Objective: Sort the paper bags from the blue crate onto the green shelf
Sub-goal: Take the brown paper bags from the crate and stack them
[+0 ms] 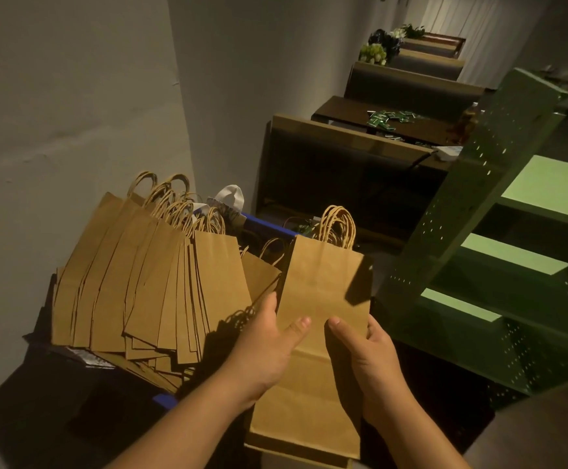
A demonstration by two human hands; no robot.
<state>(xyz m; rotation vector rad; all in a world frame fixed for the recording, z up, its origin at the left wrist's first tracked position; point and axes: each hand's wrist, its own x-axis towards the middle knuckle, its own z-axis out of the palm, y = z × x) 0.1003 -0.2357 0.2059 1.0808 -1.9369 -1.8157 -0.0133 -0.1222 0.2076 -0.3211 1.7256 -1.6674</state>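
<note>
I hold a small stack of flat brown paper bags (320, 286) with twisted paper handles upright in front of me. My left hand (269, 346) grips its left edge, thumb on the front face. My right hand (367, 353) grips its right edge, thumb also on the front. To the left, several more brown bags (147, 279) lean fanned out in the blue crate (269, 225), of which only bits of blue rim show. The green metal shelf (479, 204) stands at the right, its light green boards bare.
A grey wall runs along the left. Behind the crate stand dark wooden benches (336, 164) and a table (394, 120) with small green packets. Potted flowers (374, 52) sit farther back. A white object (232, 194) pokes out behind the crate.
</note>
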